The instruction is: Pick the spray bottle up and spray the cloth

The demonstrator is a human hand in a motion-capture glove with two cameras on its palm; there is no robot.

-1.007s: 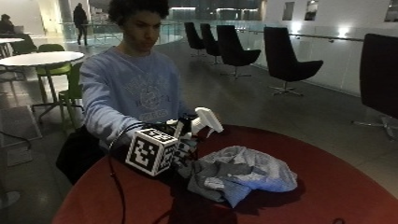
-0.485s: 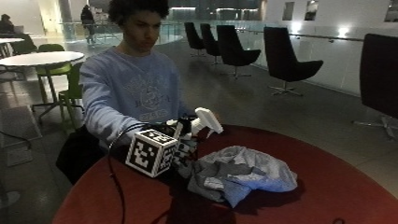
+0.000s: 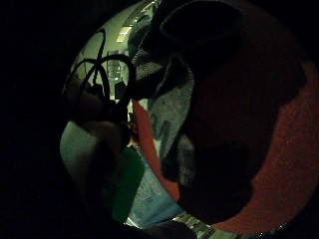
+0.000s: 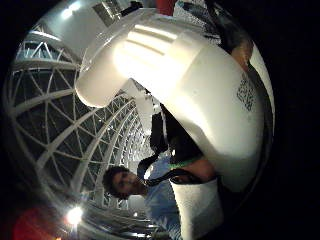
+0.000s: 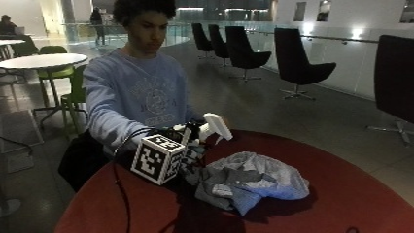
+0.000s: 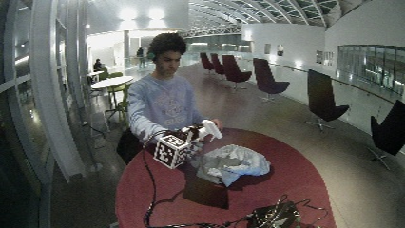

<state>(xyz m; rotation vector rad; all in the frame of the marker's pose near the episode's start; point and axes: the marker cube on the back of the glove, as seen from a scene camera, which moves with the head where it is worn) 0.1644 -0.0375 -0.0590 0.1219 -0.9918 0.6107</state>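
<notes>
The gloved right hand (image 5: 187,145) holds the spray bottle (image 5: 213,127) upright above the red round table (image 5: 362,194), its fingers curled round the bottle's neck below the white head. The hand is partly hidden in the outside view, so the exact finger placement on the trigger cannot be made out. The thumb side palm view is filled by the bottle's white spray head (image 4: 185,80), which lies close against the palm; a small square printed code sits on its side, too fine to read.

The nozzle points toward the right of the scene, over the cloth (image 5: 252,180). The cloth is a crumpled grey and pale blue heap lying on the table just right of the hand and slightly nearer the camera, apart from the bottle. In the little finger side palm view the cloth (image 3: 169,119) shows as grey folds against the red tabletop.

The person sits at the far left edge of the table in a pale blue sweatshirt (image 5: 139,92) with a faint round printed emblem on the chest; its lettering cannot be read.
</notes>
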